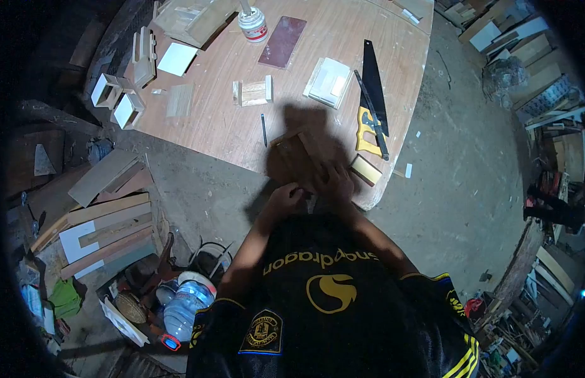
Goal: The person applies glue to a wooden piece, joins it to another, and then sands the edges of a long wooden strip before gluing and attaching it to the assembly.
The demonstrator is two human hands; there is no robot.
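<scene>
In deep shadow at the table's near edge lies a small brown wooden piece (pixel 291 159), perhaps a box or frame; its exact shape is hard to make out. My left hand (pixel 286 200) has its fingers curled in at the piece's near edge. On its right side, my right hand (pixel 336 184) is bent over it with the fingers pointing forward. Both hands appear closed on this piece, close together, though shade hides the fingertips. Just right of my right hand sits a block with a pale top and dark edge (pixel 366 170). A pencil (pixel 264 130) lies to the left.
On the wooden table (pixel 223 135) are a yellow-handled handsaw (pixel 371 113), a stacked white piece (pixel 330 82), a small wooden assembly (pixel 253 92), a dark red sheet (pixel 283 41) and a white tub (pixel 252 26). Boards (pixel 110 230) and a large bottle (pixel 188 309) are on the floor at left.
</scene>
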